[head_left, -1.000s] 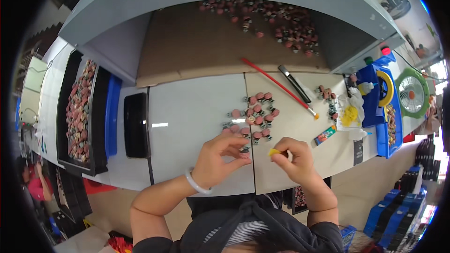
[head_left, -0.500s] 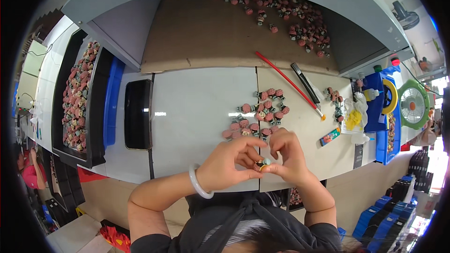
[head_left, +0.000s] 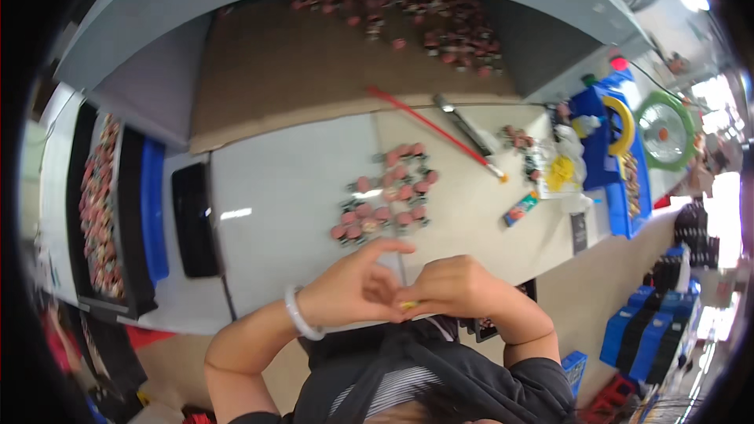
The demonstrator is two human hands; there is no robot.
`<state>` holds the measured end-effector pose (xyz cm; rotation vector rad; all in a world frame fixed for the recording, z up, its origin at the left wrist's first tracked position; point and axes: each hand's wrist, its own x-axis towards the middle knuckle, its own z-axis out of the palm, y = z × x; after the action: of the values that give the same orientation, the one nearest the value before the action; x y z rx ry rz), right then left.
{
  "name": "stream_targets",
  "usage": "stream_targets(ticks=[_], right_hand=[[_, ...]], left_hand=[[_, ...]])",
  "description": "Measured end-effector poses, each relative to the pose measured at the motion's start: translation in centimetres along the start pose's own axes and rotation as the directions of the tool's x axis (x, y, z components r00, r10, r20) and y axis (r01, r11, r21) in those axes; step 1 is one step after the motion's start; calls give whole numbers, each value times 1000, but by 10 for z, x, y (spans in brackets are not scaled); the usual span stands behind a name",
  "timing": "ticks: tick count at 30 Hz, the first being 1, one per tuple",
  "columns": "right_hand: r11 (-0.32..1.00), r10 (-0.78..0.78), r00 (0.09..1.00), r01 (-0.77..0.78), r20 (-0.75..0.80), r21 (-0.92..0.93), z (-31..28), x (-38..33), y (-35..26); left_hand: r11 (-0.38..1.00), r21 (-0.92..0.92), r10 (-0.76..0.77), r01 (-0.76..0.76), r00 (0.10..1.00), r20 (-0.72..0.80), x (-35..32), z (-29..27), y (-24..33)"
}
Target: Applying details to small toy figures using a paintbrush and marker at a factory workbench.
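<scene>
My left hand (head_left: 357, 286) and my right hand (head_left: 452, 286) meet close to my chest, over the near edge of the white table (head_left: 290, 188). Between their fingertips sits a small yellow piece (head_left: 408, 305), pinched where the hands touch; which hand carries it is hard to tell. A white bangle (head_left: 297, 312) circles my left wrist. Just beyond the hands lies a cluster of small pink-capped parts (head_left: 389, 192) on the table.
A red stick (head_left: 432, 129) and a dark tool (head_left: 465, 124) lie behind the cluster. More pink parts are strewn on the brown shelf (head_left: 416, 16). A black tray of parts (head_left: 98, 204) stands at left, a black slab (head_left: 192, 220) beside it, and blue bins (head_left: 605, 149) at right.
Both hands have drawn back from the pink cluster toward my body and closed together around the small yellow piece. The view has tilted slightly.
</scene>
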<state>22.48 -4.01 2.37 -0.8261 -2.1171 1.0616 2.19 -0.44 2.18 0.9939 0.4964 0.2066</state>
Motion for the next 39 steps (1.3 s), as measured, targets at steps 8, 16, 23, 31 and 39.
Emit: stream_targets(ticks=[8, 16, 23, 31, 39], right_hand=[[976, 80, 675, -201, -733, -78, -66, -64, -6], [789, 64, -27, -611, -998, 67, -334, -287, 42], [748, -163, 289, -587, -943, -309, -217, -153, 40], [640, 245, 854, -498, -459, -585, -80, 30, 34], [343, 443, 682, -729, -582, -593, -78, 44, 68]], left_hand=[[988, 153, 57, -29, 980, -189, -5, -2, -11], [851, 450, 504, -271, 662, -555, 8, -28, -4], [532, 846, 673, 34, 589, -447, 4, -39, 1], [423, 892, 672, 159, 605, -427, 4, -48, -16], [585, 807, 597, 80, 631, -495, 7, -38, -9]])
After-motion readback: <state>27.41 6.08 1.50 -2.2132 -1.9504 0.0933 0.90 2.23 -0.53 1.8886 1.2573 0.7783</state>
